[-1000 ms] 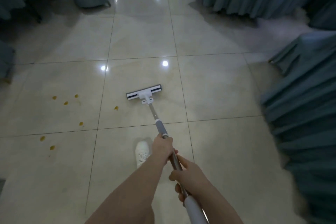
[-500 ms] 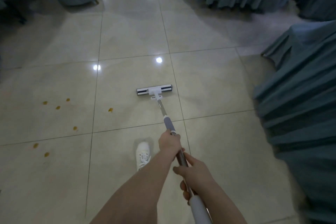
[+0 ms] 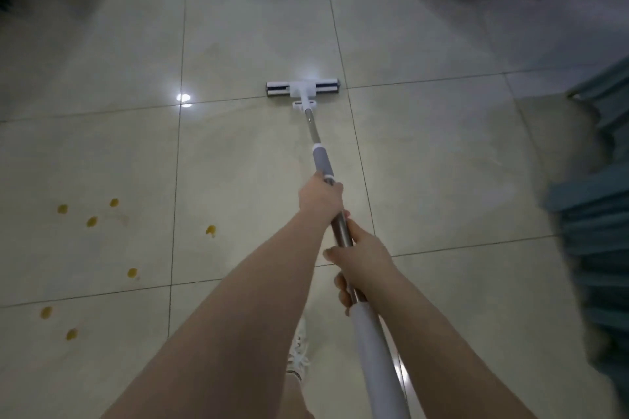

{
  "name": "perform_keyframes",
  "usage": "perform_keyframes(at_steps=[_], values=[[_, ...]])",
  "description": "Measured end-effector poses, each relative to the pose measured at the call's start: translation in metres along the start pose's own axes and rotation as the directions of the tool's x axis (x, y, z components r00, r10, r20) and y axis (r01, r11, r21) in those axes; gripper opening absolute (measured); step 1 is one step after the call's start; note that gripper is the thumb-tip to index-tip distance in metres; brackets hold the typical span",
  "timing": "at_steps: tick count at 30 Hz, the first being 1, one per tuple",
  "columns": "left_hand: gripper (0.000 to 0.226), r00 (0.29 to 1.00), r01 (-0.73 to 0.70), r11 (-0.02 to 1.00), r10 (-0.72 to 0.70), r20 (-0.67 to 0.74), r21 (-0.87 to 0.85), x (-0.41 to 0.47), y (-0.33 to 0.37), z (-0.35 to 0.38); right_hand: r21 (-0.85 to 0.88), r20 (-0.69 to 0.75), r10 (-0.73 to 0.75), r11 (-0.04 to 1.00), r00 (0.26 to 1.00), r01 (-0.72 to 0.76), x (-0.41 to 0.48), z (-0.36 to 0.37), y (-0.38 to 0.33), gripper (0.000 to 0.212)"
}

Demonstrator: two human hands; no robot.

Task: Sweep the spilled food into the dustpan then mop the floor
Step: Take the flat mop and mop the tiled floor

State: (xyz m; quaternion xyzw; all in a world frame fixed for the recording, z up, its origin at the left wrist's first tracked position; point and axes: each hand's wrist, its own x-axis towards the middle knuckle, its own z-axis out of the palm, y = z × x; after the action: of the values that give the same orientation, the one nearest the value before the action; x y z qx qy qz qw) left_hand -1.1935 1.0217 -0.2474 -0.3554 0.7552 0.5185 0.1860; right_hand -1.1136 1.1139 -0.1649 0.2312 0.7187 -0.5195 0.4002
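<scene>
Left hand [image 3: 320, 201] and right hand [image 3: 360, 258] both grip the pole of the flat mop [image 3: 303, 89]; yellow food bits [image 3: 211, 230] lie unswept to its left, so a leftward pass would likely smear them.

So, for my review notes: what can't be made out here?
Head view only.
Underside of the mop head: pressed to the floor.
Top end of the mop handle: cut off by the bottom edge.
Most of the shoe: behind the left forearm.
The yellow food bits: too small to identify.
The draped cloth, right: blurred.
</scene>
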Motion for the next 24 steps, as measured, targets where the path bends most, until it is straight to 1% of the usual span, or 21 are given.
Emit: perform_keyframes(at_steps=[2, 5, 7, 10, 12, 16, 19, 22, 24], values=[[0.017, 1.000, 0.020, 0.999, -0.019, 0.023, -0.039, 0.020, 0.010, -0.015, -0.034, 0.001, 0.019, 0.999, 1.000, -0.019, 0.020, 0.011, -0.019, 0.065], [0.035, 0.998, 0.059, 0.994, -0.056, 0.034, -0.095, 0.025, 0.009, -0.035, -0.099, 0.028, 0.042, 0.994, 0.999, -0.039, 0.026, 0.027, -0.028, 0.073], [0.042, 0.997, 0.063, 0.993, -0.060, 0.041, -0.095, 0.012, -0.002, -0.041, -0.135, 0.040, 0.042, 0.990, 0.998, -0.036, 0.015, 0.036, -0.024, 0.076], [0.034, 0.999, 0.041, 0.994, -0.039, 0.018, -0.100, -0.017, -0.021, -0.046, -0.190, 0.067, 0.049, 0.981, 0.997, -0.036, -0.010, 0.044, -0.007, 0.075], [0.029, 0.999, 0.052, 0.993, -0.052, 0.000, -0.104, -0.044, -0.038, -0.046, -0.240, 0.080, 0.048, 0.970, 0.996, -0.027, -0.031, 0.044, 0.012, 0.075], [0.020, 0.992, 0.109, 0.977, -0.119, -0.044, -0.183, -0.128, -0.090, -0.032, -0.403, 0.127, 0.062, 0.915, 0.990, -0.006, -0.092, 0.035, 0.077, 0.070], [0.019, 0.987, 0.109, 0.979, -0.128, -0.102, -0.173, -0.204, -0.142, -0.006, -0.521, 0.170, 0.086, 0.854, 0.982, 0.015, -0.153, 0.018, 0.137, 0.065], [0.025, 0.973, 0.154, 0.945, -0.196, -0.125, -0.289, -0.288, -0.198, 0.029, -0.578, 0.218, 0.161, 0.816, 0.963, -0.005, -0.224, -0.005, 0.202, 0.061], [0.025, 0.961, 0.181, 0.900, -0.247, -0.123, -0.396, -0.350, -0.230, 0.055, -0.632, 0.240, 0.200, 0.775, 0.950, -0.003, -0.268, -0.025, 0.249, 0.069]])
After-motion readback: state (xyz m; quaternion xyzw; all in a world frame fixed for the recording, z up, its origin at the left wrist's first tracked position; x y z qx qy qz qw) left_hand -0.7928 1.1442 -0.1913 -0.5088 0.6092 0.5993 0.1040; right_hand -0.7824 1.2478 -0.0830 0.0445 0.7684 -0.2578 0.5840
